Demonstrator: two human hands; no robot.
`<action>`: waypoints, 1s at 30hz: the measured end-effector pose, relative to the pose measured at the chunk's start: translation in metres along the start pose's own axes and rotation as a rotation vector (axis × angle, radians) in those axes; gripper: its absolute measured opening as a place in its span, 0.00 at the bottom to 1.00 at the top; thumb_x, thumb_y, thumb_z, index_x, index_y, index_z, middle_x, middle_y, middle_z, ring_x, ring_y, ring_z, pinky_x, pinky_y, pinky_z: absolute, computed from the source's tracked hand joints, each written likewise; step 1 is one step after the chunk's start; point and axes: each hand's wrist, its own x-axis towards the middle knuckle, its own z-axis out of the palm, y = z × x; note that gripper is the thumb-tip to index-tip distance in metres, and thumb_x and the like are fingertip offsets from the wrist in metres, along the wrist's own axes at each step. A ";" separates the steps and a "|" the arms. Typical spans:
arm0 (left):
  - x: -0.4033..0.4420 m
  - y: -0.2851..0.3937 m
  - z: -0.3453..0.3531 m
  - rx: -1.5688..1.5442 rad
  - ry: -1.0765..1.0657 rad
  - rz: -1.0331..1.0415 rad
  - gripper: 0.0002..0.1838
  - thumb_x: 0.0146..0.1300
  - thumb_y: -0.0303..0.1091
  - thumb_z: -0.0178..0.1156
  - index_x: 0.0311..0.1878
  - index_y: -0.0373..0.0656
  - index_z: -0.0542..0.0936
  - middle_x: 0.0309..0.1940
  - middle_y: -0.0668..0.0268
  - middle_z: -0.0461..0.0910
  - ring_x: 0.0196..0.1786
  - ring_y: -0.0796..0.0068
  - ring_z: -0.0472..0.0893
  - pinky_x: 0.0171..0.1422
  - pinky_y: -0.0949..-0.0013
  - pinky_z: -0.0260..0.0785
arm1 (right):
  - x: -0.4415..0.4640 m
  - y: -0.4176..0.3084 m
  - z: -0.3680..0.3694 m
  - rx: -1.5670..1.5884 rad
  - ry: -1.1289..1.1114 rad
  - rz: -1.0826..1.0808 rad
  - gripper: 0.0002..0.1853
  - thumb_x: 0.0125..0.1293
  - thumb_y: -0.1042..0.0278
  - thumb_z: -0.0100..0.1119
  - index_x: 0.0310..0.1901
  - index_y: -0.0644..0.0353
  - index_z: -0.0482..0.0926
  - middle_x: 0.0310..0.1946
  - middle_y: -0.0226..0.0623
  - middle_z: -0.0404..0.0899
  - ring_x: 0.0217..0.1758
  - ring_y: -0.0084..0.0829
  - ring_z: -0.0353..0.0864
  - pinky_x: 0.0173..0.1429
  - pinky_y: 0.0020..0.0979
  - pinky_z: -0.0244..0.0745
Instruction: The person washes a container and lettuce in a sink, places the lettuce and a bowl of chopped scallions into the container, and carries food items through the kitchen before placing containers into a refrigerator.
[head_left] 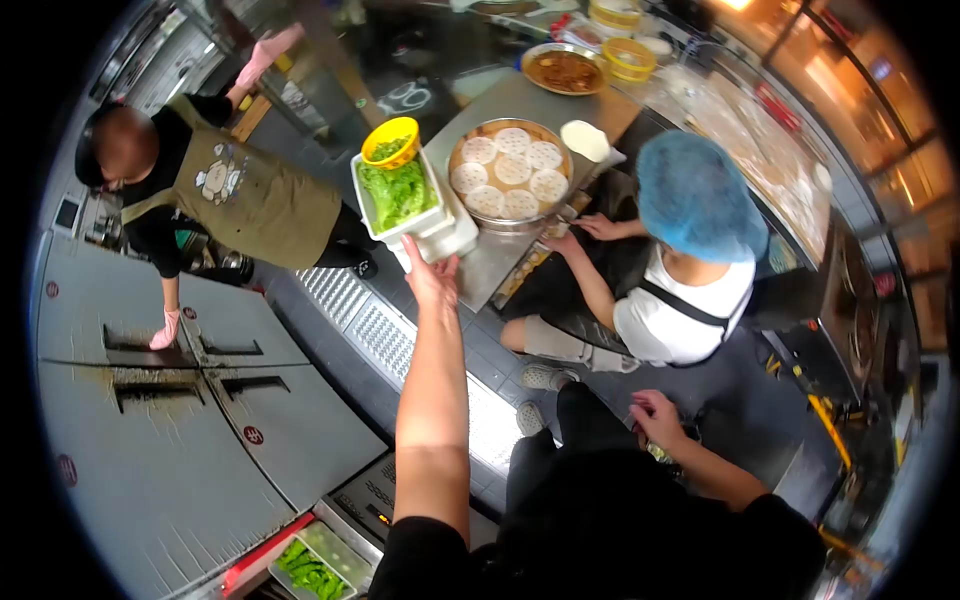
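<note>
My left hand [432, 283] reaches forward and grips the near edge of stacked white containers [445, 243], at the corner of the metal worktable. Leafy green lettuce [398, 195] fills the top container. A yellow bowl [391, 143] with chopped greens sits at its far end. My right hand [657, 418] hangs low by my side, fingers loosely bent and apart, with nothing visible in it. On the worktable, right of the containers, a round metal tray [512, 222] carries several flat white dough rounds [513, 172].
One person in a blue hair cap [695, 195] sits at the worktable [480, 280]. Another, in an olive apron [250, 195] and pink gloves, stands beside the grey refrigerator [150, 430]. A pan of brown filling [565, 72] is farther back. Green peppers [310, 570] lie in a bin at lower left.
</note>
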 end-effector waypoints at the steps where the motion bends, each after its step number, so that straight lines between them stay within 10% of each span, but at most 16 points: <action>1: 0.001 0.002 -0.005 0.004 -0.127 0.013 0.66 0.54 0.67 0.73 0.81 0.40 0.45 0.78 0.42 0.50 0.75 0.37 0.61 0.69 0.40 0.70 | -0.025 0.029 -0.012 0.013 0.106 -0.004 0.18 0.65 0.65 0.70 0.54 0.63 0.82 0.47 0.44 0.82 0.48 0.37 0.85 0.53 0.35 0.80; 2: 0.001 0.002 -0.007 0.050 -0.087 0.040 0.53 0.57 0.67 0.71 0.75 0.39 0.63 0.73 0.48 0.62 0.66 0.45 0.72 0.62 0.44 0.75 | -0.050 0.036 -0.024 -0.090 0.189 0.012 0.19 0.66 0.64 0.69 0.54 0.63 0.82 0.47 0.44 0.82 0.48 0.37 0.85 0.54 0.35 0.80; 5: -0.014 0.003 0.000 0.069 -0.274 0.149 0.38 0.67 0.65 0.62 0.67 0.43 0.72 0.51 0.63 0.83 0.41 0.67 0.82 0.42 0.65 0.78 | -0.113 0.042 -0.052 -0.127 0.410 0.177 0.20 0.67 0.60 0.67 0.56 0.62 0.81 0.48 0.47 0.82 0.54 0.42 0.84 0.60 0.38 0.78; 9: -0.015 0.016 -0.022 0.279 -0.392 0.038 0.55 0.65 0.74 0.56 0.82 0.44 0.50 0.79 0.47 0.52 0.80 0.45 0.57 0.77 0.47 0.65 | -0.164 0.048 -0.073 -0.278 0.535 0.219 0.24 0.66 0.56 0.67 0.59 0.61 0.79 0.60 0.51 0.77 0.65 0.51 0.76 0.70 0.42 0.71; 11: -0.046 0.002 -0.045 0.297 -0.302 0.048 0.60 0.62 0.75 0.58 0.82 0.43 0.46 0.79 0.39 0.46 0.80 0.43 0.54 0.81 0.48 0.60 | -0.194 0.074 -0.071 -0.302 0.638 0.277 0.28 0.65 0.54 0.68 0.62 0.60 0.77 0.64 0.53 0.73 0.67 0.52 0.74 0.71 0.42 0.71; 14: -0.010 -0.031 -0.147 0.450 -0.234 -0.268 0.59 0.60 0.72 0.64 0.80 0.44 0.49 0.66 0.43 0.64 0.54 0.51 0.78 0.59 0.53 0.78 | -0.215 0.108 -0.085 -0.347 0.727 0.417 0.33 0.63 0.52 0.69 0.66 0.58 0.74 0.69 0.54 0.68 0.69 0.55 0.70 0.72 0.43 0.69; 18: -0.082 -0.112 -0.216 1.043 -0.245 -0.602 0.34 0.69 0.58 0.62 0.65 0.41 0.70 0.53 0.51 0.72 0.51 0.50 0.79 0.57 0.44 0.76 | -0.208 0.124 -0.137 -0.434 0.761 0.779 0.38 0.60 0.48 0.69 0.70 0.54 0.72 0.73 0.53 0.64 0.73 0.55 0.67 0.77 0.49 0.62; 23: -0.245 -0.208 -0.126 1.292 -0.719 -0.640 0.25 0.71 0.38 0.61 0.66 0.35 0.71 0.52 0.55 0.77 0.51 0.57 0.83 0.54 0.56 0.81 | -0.233 0.198 -0.247 -0.420 0.763 1.168 0.43 0.61 0.43 0.65 0.76 0.50 0.64 0.79 0.47 0.55 0.79 0.49 0.60 0.80 0.58 0.52; 30: -0.388 -0.387 0.060 1.357 -1.283 -0.402 0.27 0.72 0.35 0.63 0.68 0.31 0.71 0.47 0.63 0.81 0.51 0.75 0.80 0.57 0.70 0.75 | -0.285 0.287 -0.370 -0.266 0.786 1.327 0.40 0.63 0.46 0.65 0.74 0.49 0.64 0.75 0.46 0.61 0.76 0.48 0.65 0.81 0.61 0.50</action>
